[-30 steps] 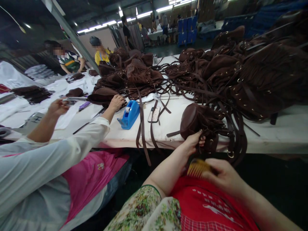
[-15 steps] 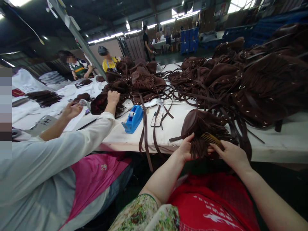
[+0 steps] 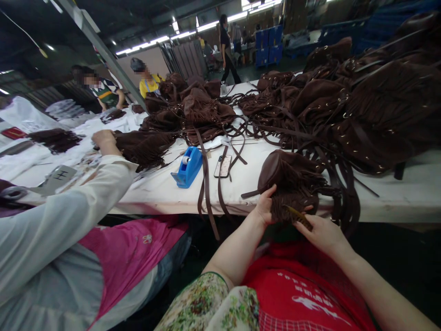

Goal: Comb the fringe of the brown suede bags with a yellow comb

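Observation:
A dark brown fringed bag [image 3: 280, 172] lies at the table's front edge, its fringe hanging toward me. My left hand [image 3: 265, 207] grips the left side of the bag's fringed part, thumb up; its other fingers are hidden beneath. In my right hand [image 3: 319, 230] is a yellowish-brown comb [image 3: 299, 218], pinched between thumb and fingers. The comb's teeth lie against the lower fringe, and a fingertip shows behind it. Brown straps trail from the bag to the right.
Brown bags [image 3: 389, 105] are heaped at the right and centre back. A blue tape dispenser [image 3: 188, 168] and a phone [image 3: 223, 166] lie left of my bag, among loose straps. At my left, a co-worker's arm [image 3: 103, 184] reaches over the table to another fringed bag [image 3: 144, 147].
My right hand has drawn the comb down and toward me through the fringe, and the comb is tilted more steeply. The co-worker's hand has moved left, and their bag now lies stretched out.

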A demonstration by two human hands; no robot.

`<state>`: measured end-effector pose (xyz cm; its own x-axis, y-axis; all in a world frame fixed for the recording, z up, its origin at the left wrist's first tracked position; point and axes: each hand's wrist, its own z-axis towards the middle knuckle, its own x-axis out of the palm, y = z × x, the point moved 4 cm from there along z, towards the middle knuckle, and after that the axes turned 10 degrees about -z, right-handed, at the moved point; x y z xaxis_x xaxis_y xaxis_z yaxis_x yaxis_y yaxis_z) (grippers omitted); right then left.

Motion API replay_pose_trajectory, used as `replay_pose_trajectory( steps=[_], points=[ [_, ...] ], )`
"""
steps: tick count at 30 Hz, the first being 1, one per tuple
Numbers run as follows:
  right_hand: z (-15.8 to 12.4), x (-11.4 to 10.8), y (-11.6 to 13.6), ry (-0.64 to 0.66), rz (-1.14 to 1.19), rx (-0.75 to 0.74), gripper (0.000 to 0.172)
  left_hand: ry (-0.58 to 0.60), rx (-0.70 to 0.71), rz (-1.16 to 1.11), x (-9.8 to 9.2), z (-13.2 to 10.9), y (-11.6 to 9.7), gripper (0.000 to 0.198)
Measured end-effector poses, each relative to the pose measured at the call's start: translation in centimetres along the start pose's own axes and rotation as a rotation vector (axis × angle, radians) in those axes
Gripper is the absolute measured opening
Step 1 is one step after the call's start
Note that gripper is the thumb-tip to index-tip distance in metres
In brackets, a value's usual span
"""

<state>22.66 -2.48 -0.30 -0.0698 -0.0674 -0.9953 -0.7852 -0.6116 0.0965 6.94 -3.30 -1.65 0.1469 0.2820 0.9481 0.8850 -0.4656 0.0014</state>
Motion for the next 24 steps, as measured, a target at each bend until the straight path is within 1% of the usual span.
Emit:
replay_pose_trajectory(
  steps=[3, 5, 7, 8, 9, 10, 12, 13, 14, 15, 16, 17, 19, 20, 22, 24],
  points=[
    [-1.0, 0.2, 1.1, 0.051, 0.04, -0.059, 0.047, 0.033, -0.052, -0.006, 0.3, -0.1, 0.1, 0.058],
    [-1.4, 0.1, 1.7, 0.091, 0.064, -0.102, 0.048, 0.037, -0.092, -0.016, 0.7, -0.2, 0.2, 0.047],
    [-1.9, -0.2, 2.2, 0.123, 0.101, -0.116, 0.048, 0.011, -0.107, -0.002, 0.8, 0.0, 0.5, 0.032],
    [-2.1, -0.3, 2.5, 0.137, 0.128, -0.109, 0.048, -0.023, -0.102, 0.027, 0.7, 0.3, 0.8, 0.027],
    [-2.5, -0.4, 2.8, 0.163, 0.161, -0.108, 0.048, -0.072, -0.07, 0.07, 0.5, 0.7, 1.0, 0.026],
    [-2.9, -0.4, 3.4, 0.2, 0.201, -0.115, 0.048, -0.138, 0.002, 0.124, 0.2, 1.2, 1.1, 0.027],
    [-3.9, -0.5, 4.9, 0.291, 0.29, -0.162, 0.047, -0.286, 0.221, 0.236, -0.4, 2.0, 1.0, 0.031],
    [-4.4, -0.5, 5.7, 0.327, 0.329, -0.197, 0.046, -0.335, 0.334, 0.276, -0.6, 2.4, 0.8, 0.032],
    [-4.8, -0.7, 6.4, 0.344, 0.359, -0.229, 0.045, -0.356, 0.41, 0.305, -0.7, 2.6, 0.7, 0.032],
    [-5.0, -0.9, 6.7, 0.336, 0.383, -0.247, 0.044, -0.345, 0.43, 0.322, -0.7, 2.7, 0.7, 0.031],
    [-5.0, -1.3, 6.6, 0.299, 0.403, -0.243, 0.043, -0.308, 0.382, 0.328, -0.7, 2.9, 0.7, 0.03],
    [-4.8, -1.7, 6.1, 0.238, 0.422, -0.22, 0.043, -0.253, 0.29, 0.315, -0.6, 2.9, 0.8, 0.029],
    [-3.6, -2.7, 3.8, 0.069, 0.438, -0.119, 0.043, -0.143, 0.085, 0.244, -0.5, 2.4, 0.8, 0.032],
    [-2.9, -3.1, 2.4, -0.025, 0.426, -0.055, 0.044, -0.106, 0.015, 0.195, -0.4, 2.0, 0.7, 0.034],
    [-1.3, -3.9, -0.3, -0.183, 0.325, 0.062, 0.046, -0.067, -0.043, 0.103, -0.4, 1.3, 0.5, 0.038],
    [0.3, -4.2, -1.9, -0.275, 0.156, 0.131, 0.049, -0.051, -0.041, 0.047, -0.4, 0.9, 0.4, 0.042]
  ],
)
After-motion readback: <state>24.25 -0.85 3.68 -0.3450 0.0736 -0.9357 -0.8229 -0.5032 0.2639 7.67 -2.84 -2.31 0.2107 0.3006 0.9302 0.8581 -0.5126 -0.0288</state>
